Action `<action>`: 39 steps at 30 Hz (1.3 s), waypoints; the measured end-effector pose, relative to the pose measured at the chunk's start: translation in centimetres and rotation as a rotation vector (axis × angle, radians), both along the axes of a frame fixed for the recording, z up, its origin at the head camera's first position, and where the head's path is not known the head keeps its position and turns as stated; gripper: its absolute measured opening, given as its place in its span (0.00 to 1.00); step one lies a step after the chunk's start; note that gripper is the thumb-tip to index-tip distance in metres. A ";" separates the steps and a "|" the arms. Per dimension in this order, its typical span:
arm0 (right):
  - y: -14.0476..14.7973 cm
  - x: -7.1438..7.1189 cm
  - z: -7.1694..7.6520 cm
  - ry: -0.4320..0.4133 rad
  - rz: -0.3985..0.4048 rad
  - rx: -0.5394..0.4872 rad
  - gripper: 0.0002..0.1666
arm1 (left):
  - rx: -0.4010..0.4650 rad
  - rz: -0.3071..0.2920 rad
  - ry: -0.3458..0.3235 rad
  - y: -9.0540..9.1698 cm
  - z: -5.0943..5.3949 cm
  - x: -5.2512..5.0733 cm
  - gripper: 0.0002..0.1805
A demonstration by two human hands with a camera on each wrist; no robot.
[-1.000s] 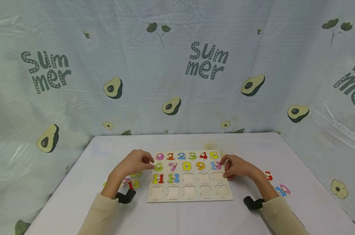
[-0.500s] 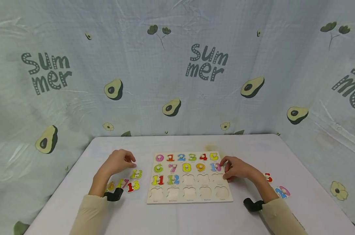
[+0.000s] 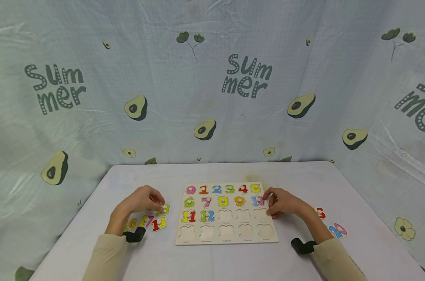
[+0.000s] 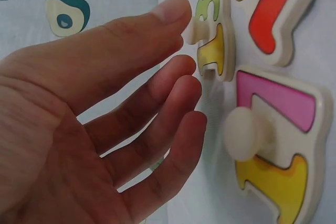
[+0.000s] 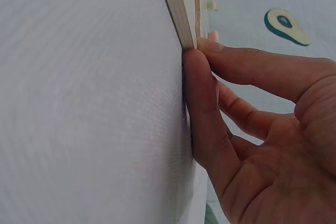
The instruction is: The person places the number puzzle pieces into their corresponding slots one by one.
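Note:
A wooden number puzzle board (image 3: 217, 230) lies on the table, with pieces 0 to 12 in its upper rows. My right hand (image 3: 285, 201) holds the board's right edge; in the right wrist view, thumb and index finger (image 5: 202, 85) pinch its side (image 5: 177, 9). My left hand (image 3: 142, 200) is over the loose pieces to the left. Its thumb and index fingertips close on the white knob of the number 13 piece (image 4: 211, 51), which lies flat on the table. The number 17 piece (image 4: 286, 182) and number 18 piece (image 3: 159, 224) lie close by.
A number 16 piece (image 3: 132, 224) sits partly behind the left wrist. Right of the board, a number 20 piece (image 3: 337, 230) and a piece showing a red 5 (image 3: 321, 213) lie near the right forearm. A printed curtain (image 3: 212, 97) hangs behind the white table (image 3: 233, 261).
My left hand has moved left from the board's left edge, then down to the number 13 piece, where its fingertips now meet the knob. My right hand stays on the board's edge.

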State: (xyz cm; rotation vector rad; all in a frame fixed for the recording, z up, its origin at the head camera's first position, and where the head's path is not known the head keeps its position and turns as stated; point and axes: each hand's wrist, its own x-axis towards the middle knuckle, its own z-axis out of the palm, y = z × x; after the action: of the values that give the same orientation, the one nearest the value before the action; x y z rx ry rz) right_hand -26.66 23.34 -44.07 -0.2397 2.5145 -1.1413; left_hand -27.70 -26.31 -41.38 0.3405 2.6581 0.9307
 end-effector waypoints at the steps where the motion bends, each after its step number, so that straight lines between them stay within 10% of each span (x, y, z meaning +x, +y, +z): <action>1: 0.0 0.0 0.0 0.000 -0.002 0.000 0.30 | 0.002 0.000 -0.004 0.0 -0.1 0.0 0.10; 39: 0.1 0.0 0.1 -0.010 0.014 -0.042 0.29 | 0.006 0.007 0.011 0.9 -0.4 0.1 0.04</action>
State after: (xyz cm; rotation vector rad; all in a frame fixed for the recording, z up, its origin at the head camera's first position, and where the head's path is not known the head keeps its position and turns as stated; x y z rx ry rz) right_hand -26.71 23.41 -43.94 -0.2617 2.4780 -1.1871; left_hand -27.62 -25.41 -41.80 0.3387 2.6689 0.9422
